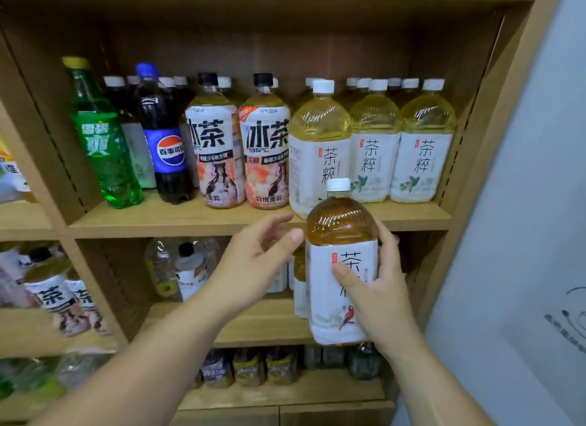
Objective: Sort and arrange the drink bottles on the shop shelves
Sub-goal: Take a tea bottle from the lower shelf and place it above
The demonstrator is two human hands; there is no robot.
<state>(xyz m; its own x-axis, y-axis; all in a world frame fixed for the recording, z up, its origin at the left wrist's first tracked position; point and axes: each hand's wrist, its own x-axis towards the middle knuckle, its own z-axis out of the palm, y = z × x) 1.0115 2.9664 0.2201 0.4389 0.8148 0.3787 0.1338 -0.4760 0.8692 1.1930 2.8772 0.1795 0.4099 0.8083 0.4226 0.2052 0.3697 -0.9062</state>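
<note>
My right hand (375, 286) grips a brown tea bottle (339, 235) with a white cap and a white label with a parrot, upright in front of the top shelf's edge. My left hand (253, 260) hovers open just left of it, thumb near the bottle's shoulder, not clearly touching. On the top shelf (177, 221) stand three pale yellow tea bottles (374, 146) with white labels, two ice tea bottles (241, 146) with black caps, a Pepsi bottle (165, 140) and a green soda bottle (101, 140). More white-capped bottles stand behind them.
The wooden shelf unit has a right side panel (469, 171) beside a white wall (532, 203). Lower shelves (263, 324) hold more bottles, some blurred. A neighbouring bay on the left (47, 292) holds ice tea bottles. A gap lies on the top shelf in front of the yellow teas.
</note>
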